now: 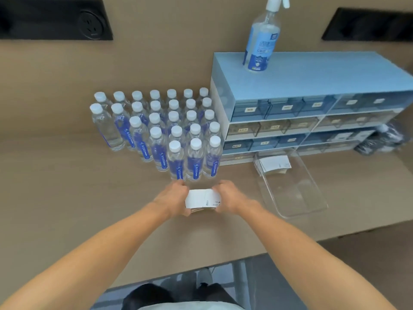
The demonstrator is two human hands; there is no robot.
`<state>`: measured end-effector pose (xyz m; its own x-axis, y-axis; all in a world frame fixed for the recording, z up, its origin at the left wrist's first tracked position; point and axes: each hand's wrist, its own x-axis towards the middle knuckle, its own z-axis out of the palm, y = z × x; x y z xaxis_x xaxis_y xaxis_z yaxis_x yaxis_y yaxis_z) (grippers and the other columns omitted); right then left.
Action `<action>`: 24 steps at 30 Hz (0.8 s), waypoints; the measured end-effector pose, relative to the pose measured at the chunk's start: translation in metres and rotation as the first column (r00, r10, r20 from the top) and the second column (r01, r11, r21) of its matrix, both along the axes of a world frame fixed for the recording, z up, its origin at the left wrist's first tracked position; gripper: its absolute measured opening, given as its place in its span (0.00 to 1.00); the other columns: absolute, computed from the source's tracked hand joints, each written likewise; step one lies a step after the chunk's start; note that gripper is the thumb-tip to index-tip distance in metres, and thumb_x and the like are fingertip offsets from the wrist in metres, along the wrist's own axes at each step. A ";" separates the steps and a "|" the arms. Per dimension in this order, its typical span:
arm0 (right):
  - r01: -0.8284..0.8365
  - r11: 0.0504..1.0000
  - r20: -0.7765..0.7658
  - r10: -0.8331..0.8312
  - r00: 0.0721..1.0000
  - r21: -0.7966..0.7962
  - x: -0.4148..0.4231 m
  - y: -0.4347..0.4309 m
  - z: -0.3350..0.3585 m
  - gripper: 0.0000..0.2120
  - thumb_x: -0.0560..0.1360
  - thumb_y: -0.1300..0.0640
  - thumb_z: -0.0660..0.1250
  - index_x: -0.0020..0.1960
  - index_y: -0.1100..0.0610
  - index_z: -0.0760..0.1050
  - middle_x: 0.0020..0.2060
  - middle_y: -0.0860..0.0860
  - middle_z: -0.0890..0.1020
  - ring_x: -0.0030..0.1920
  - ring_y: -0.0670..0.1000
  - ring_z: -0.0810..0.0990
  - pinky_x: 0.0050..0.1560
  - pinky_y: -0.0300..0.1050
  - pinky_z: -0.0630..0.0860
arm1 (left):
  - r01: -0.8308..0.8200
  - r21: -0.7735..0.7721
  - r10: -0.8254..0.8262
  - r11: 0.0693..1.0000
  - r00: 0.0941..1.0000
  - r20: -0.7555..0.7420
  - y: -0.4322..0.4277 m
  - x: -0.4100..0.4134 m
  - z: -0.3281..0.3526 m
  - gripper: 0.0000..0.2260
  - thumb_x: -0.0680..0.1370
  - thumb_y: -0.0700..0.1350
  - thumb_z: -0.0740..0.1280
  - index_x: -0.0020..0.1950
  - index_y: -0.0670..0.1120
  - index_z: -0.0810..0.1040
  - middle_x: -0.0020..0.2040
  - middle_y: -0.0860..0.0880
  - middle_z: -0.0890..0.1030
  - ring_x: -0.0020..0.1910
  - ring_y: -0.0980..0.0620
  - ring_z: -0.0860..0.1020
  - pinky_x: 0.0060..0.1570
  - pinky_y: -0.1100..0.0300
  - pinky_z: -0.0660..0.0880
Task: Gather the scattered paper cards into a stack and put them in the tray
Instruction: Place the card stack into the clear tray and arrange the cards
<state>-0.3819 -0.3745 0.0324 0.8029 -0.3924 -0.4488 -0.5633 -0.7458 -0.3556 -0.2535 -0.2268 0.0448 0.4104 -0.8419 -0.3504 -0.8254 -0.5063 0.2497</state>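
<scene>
1. Centre frame: left hand (173,199) and right hand (228,198) pinch the card stack (201,199) from its short ends, long axis left-right.
2. Tray (312,198) lies to the right, nearer the right hand, already holding cards (273,164).

No legible text: print on cards (202,199), bottle labels (178,171), drawer tags (250,110) too blurred.

A tan table (67,198) bears a blue drawer cabinet (312,81) and black socket panels (53,19).
</scene>
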 end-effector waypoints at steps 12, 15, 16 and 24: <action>-0.005 0.996 -0.044 0.009 0.999 0.085 0.008 -0.024 -0.031 0.32 0.70 0.62 0.72 0.72 0.57 0.67 0.73 0.59 0.61 0.74 0.59 0.60 0.71 0.43 0.59 | -0.162 0.069 0.163 0.984 0.987 -0.007 -0.016 -0.013 -0.036 0.22 0.72 0.51 0.72 0.61 0.40 0.74 0.61 0.43 0.71 0.59 0.45 0.72 0.57 0.57 0.71; 0.012 0.992 -0.036 -0.007 0.999 0.128 0.008 -0.023 -0.036 0.35 0.68 0.59 0.75 0.72 0.56 0.66 0.72 0.58 0.60 0.74 0.57 0.61 0.71 0.42 0.60 | -0.203 0.055 0.205 0.978 0.978 -0.031 -0.015 -0.012 -0.045 0.23 0.71 0.50 0.72 0.61 0.41 0.73 0.61 0.43 0.73 0.59 0.45 0.72 0.56 0.57 0.71; 0.019 0.990 -0.037 -0.014 0.999 0.140 0.007 -0.025 -0.038 0.38 0.66 0.56 0.77 0.73 0.56 0.65 0.73 0.58 0.60 0.75 0.57 0.60 0.71 0.42 0.60 | -0.233 0.033 0.235 0.972 0.970 -0.066 -0.014 -0.012 -0.048 0.24 0.70 0.50 0.73 0.61 0.42 0.73 0.61 0.44 0.73 0.59 0.45 0.73 0.56 0.57 0.72; 0.657 0.329 -0.261 -0.728 0.634 0.678 0.012 -0.051 -0.021 0.40 0.73 0.43 0.71 0.75 0.61 0.59 0.64 0.61 0.74 0.61 0.59 0.77 0.65 0.53 0.74 | -0.867 0.361 0.718 0.343 -0.005 -0.696 -0.010 0.007 -0.044 0.35 0.75 0.69 0.58 0.63 0.39 0.74 0.57 0.38 0.80 0.55 0.39 0.80 0.58 0.49 0.76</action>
